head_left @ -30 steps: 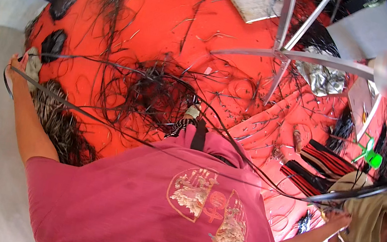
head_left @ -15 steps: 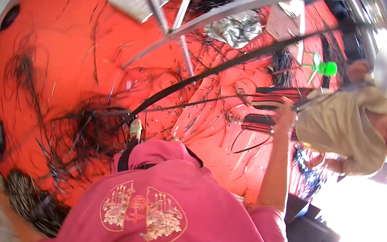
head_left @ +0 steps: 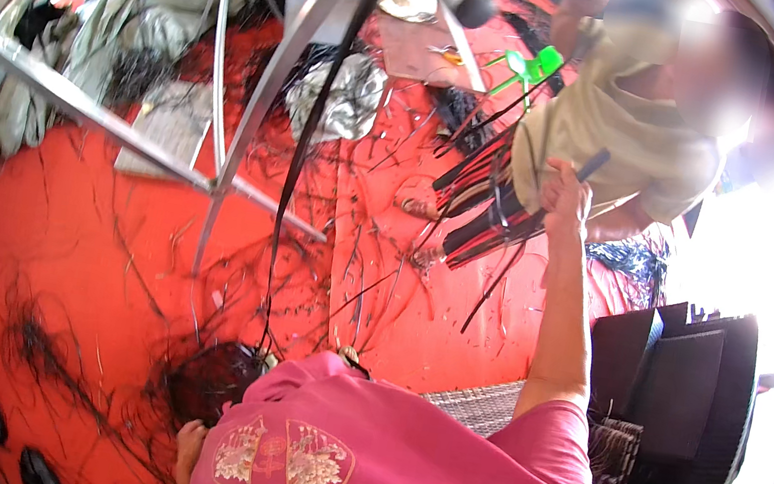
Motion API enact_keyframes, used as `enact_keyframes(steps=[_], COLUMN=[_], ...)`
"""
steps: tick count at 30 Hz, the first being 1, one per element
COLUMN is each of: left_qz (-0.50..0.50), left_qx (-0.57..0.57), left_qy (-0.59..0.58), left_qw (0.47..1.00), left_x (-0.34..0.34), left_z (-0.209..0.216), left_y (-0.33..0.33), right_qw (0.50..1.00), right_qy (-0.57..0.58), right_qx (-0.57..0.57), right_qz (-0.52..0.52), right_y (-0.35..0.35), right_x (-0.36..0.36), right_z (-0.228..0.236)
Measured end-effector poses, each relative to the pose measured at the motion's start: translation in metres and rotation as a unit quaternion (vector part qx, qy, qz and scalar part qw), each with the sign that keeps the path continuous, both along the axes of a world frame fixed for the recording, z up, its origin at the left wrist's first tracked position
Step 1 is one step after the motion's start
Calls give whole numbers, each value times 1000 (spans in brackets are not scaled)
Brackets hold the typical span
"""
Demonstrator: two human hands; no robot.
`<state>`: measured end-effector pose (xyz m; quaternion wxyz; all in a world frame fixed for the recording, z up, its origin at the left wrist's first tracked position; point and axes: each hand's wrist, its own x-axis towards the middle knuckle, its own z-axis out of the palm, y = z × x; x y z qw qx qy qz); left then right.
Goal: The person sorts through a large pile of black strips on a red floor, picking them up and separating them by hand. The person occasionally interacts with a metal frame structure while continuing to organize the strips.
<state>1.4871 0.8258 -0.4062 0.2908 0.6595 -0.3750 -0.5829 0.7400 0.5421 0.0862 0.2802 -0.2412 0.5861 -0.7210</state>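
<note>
My right hand (head_left: 565,201) is stretched far forward at the right, fingers closed around a short dark handle-like piece (head_left: 596,164) whose blunt end sticks out above the fist. What kind of thing it is, I cannot make out. Dark strips hang near that hand, one bent strip (head_left: 491,299) below it. At the lower left, my left hand (head_left: 192,436) is low beside my shirt, mostly hidden by it, beside a dark heap (head_left: 213,382) of strips. A long black strip (head_left: 312,129) runs from near that heap up across the metal frame.
A metal tube frame (head_left: 256,110) stands ahead. Loose strips (head_left: 51,351) litter the red floor covering (head_left: 66,222). A co-worker in a beige shirt (head_left: 611,105) sits close to my right hand, near a green plastic chair (head_left: 533,66). Black woven panels (head_left: 677,389) lean at the right.
The view has shifted, bringing more of the metal frame in. The long black strip has swung from slanting to nearly upright. My left hand has come closer to my body; my right fist now shows the dark piece.
</note>
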Motion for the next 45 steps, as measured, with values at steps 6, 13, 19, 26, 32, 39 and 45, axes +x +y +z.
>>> enact_keyframes(steps=[6, 13, 19, 26, 32, 39, 45], left_qz=[347, 161, 88, 85, 68, -106, -310], left_qx=[180, 90, 125, 133, 124, -27, -281], left_qy=[-58, 36, 2, -32, -61, -137, -129], left_qw=[919, 982, 988, 987, 988, 985, 899], left_x=[1, -57, -111, -113, -115, -145, -291], left_z=[134, 61, 89, 105, 118, 152, 235], left_y=[-82, -83, -89, -75, -56, -61, -188], right_qw=[988, 981, 970, 960, 964, 962, 973], right_qy=[-76, -55, -50, 47, 56, -9, -56], right_qx=[-134, -178, -214, -237, -226, -165, -191], right_qz=[-6, -55, -107, -144, -130, -215, -112], right_y=[7, 9, 19, 35, 54, 65, 111], right_x=[-28, -26, -38, -59, -69, -89, -106], right_z=[6, 30, 34, 51, 83, 116, 133])
